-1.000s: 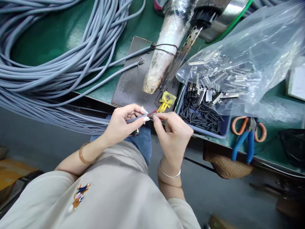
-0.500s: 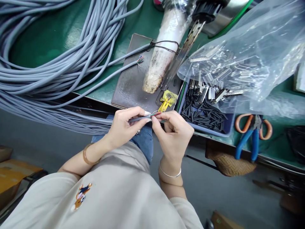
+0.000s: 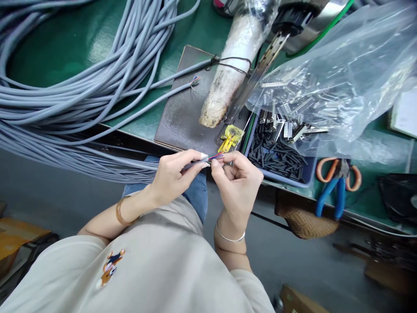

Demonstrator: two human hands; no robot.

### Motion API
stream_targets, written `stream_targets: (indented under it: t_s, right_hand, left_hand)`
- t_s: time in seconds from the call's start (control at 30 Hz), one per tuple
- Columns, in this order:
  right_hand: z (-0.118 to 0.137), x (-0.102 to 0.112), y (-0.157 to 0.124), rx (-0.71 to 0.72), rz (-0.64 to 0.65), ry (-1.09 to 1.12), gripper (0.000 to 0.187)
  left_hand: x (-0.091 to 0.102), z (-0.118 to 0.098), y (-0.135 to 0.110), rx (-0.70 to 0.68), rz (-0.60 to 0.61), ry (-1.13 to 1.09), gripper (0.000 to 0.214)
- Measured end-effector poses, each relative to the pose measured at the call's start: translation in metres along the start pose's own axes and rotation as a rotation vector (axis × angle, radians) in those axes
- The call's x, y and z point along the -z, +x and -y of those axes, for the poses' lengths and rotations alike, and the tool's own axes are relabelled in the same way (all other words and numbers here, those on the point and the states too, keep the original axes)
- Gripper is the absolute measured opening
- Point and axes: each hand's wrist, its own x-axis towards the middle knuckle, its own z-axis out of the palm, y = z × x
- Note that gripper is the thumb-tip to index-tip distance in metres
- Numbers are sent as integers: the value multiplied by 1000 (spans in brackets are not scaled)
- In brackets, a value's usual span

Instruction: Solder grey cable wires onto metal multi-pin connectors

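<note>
My left hand [image 3: 177, 176] pinches a grey cable [image 3: 192, 164] close to its stripped end. Thin coloured wires [image 3: 215, 155], red, green and blue among them, fan out of the sheath between my hands. Thumb and forefinger of my right hand [image 3: 239, 180] are closed on the wires' tips, with a fine bare strand beside the fingers. Just beyond, a yellow clip-like piece [image 3: 230, 138] lies by the front edge of a brown board [image 3: 182, 111]. Another stripped cable end [image 3: 195, 81] rests over that board.
Coiled grey cables [image 3: 130, 78] cover the left of the green bench. A wrapped white roll [image 3: 224, 82] and a soldering iron [image 3: 263, 61] lean over the board. At right are a blue tray [image 3: 308, 174] of black sleeves, a plastic bag [image 3: 355, 74] of metal connectors, and blue-handled pliers [image 3: 339, 187].
My right hand has shifted slightly along the wires, and the coloured wires now show more clearly between my hands. The view has moved a little.
</note>
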Motion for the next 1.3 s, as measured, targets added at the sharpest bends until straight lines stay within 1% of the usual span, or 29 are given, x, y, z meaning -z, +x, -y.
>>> stream_targets:
  t_s: [0.17, 0.3, 0.37, 0.5, 0.57, 0.67, 0.7, 0.73, 0.83, 0.93, 1.0, 1.1, 1.2, 1.3]
  right_hand:
    - [0, -3, -3, -13, 13, -6, 10]
    - [-2, -2, -5, -18, -1, 14, 7]
    - [-3, -2, -6, -6, -10, 16, 5]
    - [-4, -2, -7, 35, -22, -22, 9]
    - [-5, -3, -8, 138, -45, -78, 8]
    - [-7, -2, -10, 377, -90, -189, 7]
    - [-7, -2, -10, 405, -108, -205, 7]
    - [-8, -1, -10, 391, -129, -202, 6]
    - [-7, 3, -8, 209, -172, -129, 14]
    - [-7, 5, -4, 96, -97, -84, 16]
    - [-8, 4, -3, 59, -53, -75, 14]
    - [-9, 4, -3, 36, -35, -50, 12]
    - [-10, 4, -3, 28, -33, -29, 10]
    - [-10, 5, -3, 19, -3, -50, 9]
  left_hand:
    - [4, -2, -1, 220, 67, -158, 13]
    - [5, -4, 2, 375, 95, -309, 14]
    - [5, -5, 4, 420, 95, -374, 14]
    - [6, -5, 7, 455, 94, -442, 15]
    - [7, -5, 8, 468, 92, -470, 16]
    - [9, -6, 9, 492, 104, -518, 22]
    - [9, -6, 9, 499, 112, -531, 24]
    - [10, -5, 9, 504, 122, -543, 26]
    - [11, -3, 9, 516, 152, -563, 26]
    - [11, -3, 8, 512, 159, -561, 21]
    - [11, -4, 8, 504, 162, -554, 17]
    - [10, -5, 8, 491, 170, -547, 14]
    - [9, -4, 8, 486, 154, -548, 16]
    - [8, -3, 8, 490, 146, -547, 20]
